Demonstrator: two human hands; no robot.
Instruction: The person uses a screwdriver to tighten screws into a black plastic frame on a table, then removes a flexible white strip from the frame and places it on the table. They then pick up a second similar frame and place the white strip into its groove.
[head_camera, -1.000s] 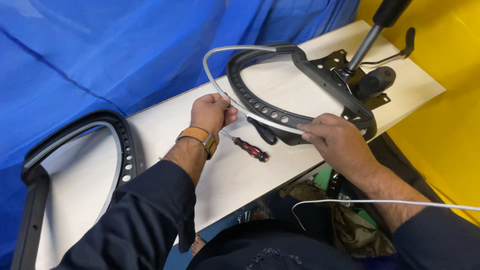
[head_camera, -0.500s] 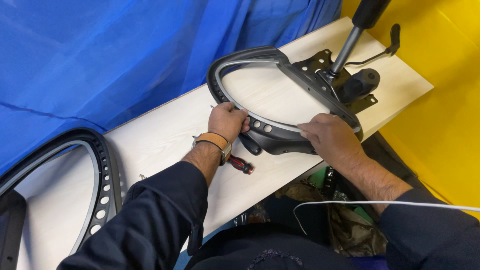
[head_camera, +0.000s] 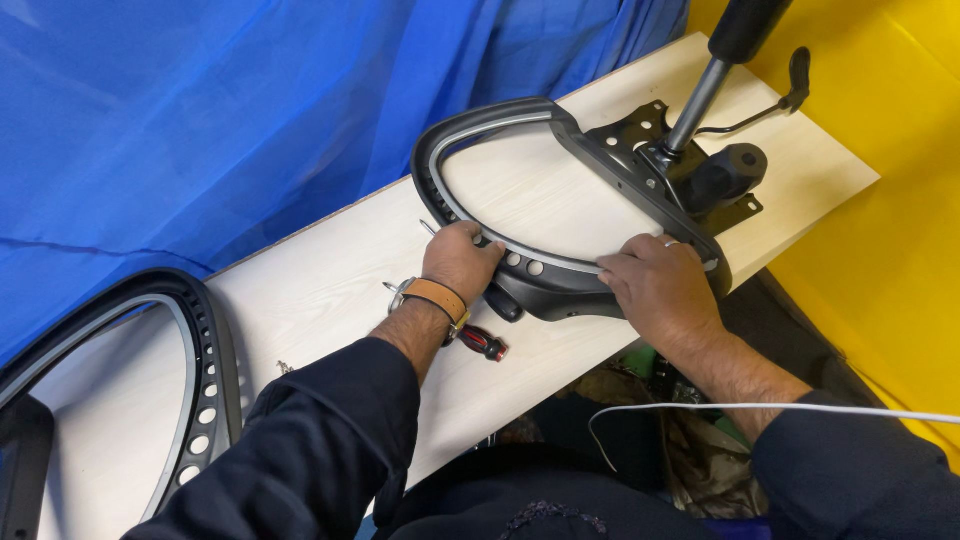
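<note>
The left hand (head_camera: 462, 262) lies on the near rim of the black chair frame (head_camera: 560, 285), fingers (head_camera: 490, 250) curled over its inner edge and pressing down. The right hand (head_camera: 655, 285) rests flat on the same rim further right, fingers (head_camera: 630, 262) close together, touching a thin grey strip (head_camera: 470, 140) along the frame's inner edge. The frame lies near the table's (head_camera: 330, 290) front edge. A red-handled screwdriver (head_camera: 482, 343) lies just beside the left wrist.
</note>
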